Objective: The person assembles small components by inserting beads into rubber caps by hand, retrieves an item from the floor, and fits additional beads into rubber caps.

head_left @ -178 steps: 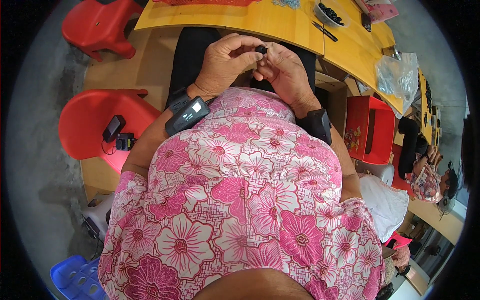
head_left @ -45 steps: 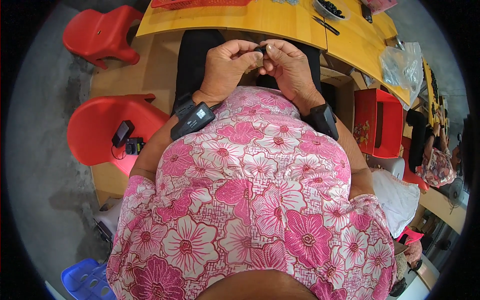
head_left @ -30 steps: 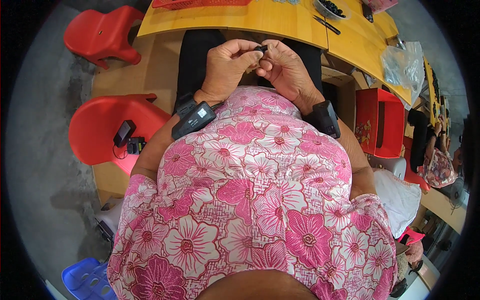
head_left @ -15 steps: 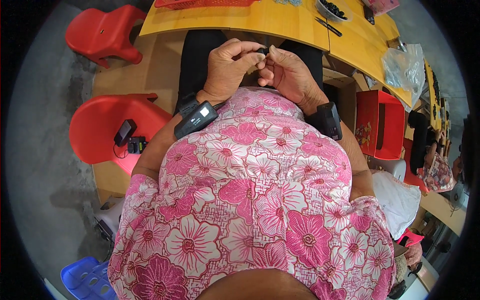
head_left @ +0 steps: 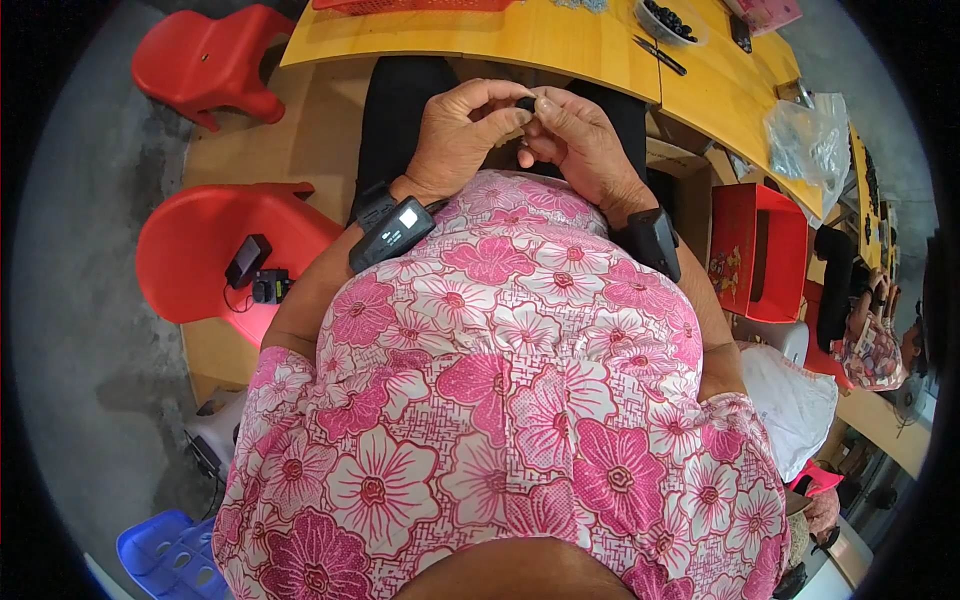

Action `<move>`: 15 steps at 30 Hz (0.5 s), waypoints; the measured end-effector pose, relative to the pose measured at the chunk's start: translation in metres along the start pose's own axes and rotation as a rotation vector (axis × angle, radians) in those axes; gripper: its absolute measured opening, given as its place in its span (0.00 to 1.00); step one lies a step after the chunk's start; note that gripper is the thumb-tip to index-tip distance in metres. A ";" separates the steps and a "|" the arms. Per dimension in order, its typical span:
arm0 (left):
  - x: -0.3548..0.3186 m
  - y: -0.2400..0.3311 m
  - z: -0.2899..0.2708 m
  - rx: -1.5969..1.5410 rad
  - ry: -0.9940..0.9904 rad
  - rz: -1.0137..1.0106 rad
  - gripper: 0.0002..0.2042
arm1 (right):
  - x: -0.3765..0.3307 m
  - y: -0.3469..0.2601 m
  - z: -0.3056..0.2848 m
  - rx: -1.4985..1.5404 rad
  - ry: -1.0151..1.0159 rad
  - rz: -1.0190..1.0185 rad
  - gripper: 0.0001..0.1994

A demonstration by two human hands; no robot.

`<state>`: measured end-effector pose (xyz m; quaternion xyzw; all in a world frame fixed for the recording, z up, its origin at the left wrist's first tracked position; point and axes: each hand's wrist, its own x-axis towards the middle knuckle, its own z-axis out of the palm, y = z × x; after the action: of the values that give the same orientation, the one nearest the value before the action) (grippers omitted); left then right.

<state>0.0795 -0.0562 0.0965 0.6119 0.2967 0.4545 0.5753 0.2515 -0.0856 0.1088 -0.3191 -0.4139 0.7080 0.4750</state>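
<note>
A small black part, its exact kind too small to make out, is pinched between my two hands in front of the table edge. My left hand grips it from the left with thumb and forefinger. From the right, my right hand closes thumb and forefinger at its other side, with the lower fingers curled. Both hands are held over my lap, and the fingertips hide most of the part. A dark device is strapped on each wrist.
On the yellow table lie a bowl of black pieces, a black pen-like tool, a red basket and a clear plastic bag. Red chairs stand left; a red box sits right. Another person works far right.
My right thumb and fingers have shifted slightly around the black part, with the right fingers curling in closer. Both hands stay in nearly the same place.
</note>
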 end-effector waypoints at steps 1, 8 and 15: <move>0.000 0.001 0.000 -0.013 -0.005 -0.020 0.10 | -0.001 -0.001 0.003 -0.001 -0.002 0.000 0.13; -0.002 0.006 0.000 0.082 0.030 0.090 0.09 | -0.003 -0.008 0.012 -0.142 0.033 0.019 0.15; 0.000 0.007 0.000 0.225 0.049 0.136 0.08 | 0.001 -0.003 0.009 0.062 0.065 0.112 0.15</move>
<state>0.0784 -0.0576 0.1028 0.6799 0.3175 0.4711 0.4636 0.2447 -0.0866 0.1157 -0.3496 -0.3577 0.7354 0.4572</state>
